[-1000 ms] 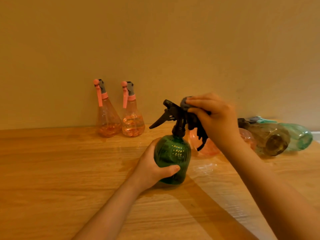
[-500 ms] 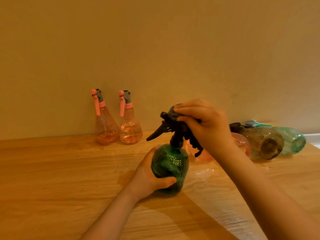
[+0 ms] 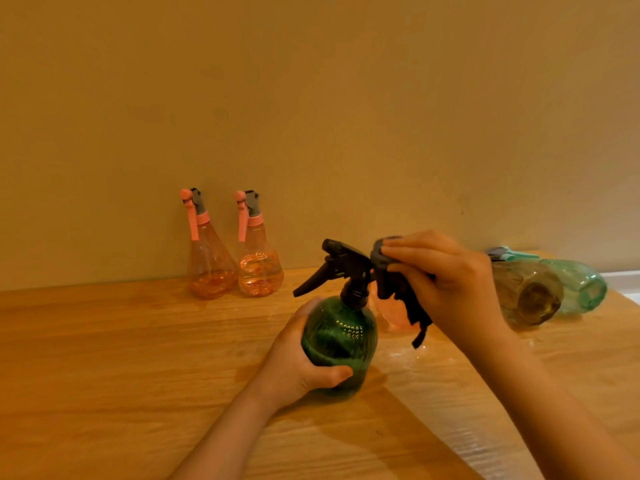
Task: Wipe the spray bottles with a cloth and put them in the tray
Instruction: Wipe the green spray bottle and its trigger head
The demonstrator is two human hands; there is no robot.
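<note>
The green spray bottle (image 3: 338,344) is stood upright on the desk (image 3: 104,358), its round body gripped by the left hand (image 3: 294,362), long axis vertical. A dark grey cloth (image 3: 391,282) is pinched in the right hand (image 3: 446,289) and held against the rear of the black trigger head (image 3: 341,266), whose nozzle is pointed away to the left. No tray can be seen.

Left hand (image 3: 294,362) grips green bottle (image 3: 337,344); right hand (image 3: 446,289) holds cloth (image 3: 391,275).
</note>
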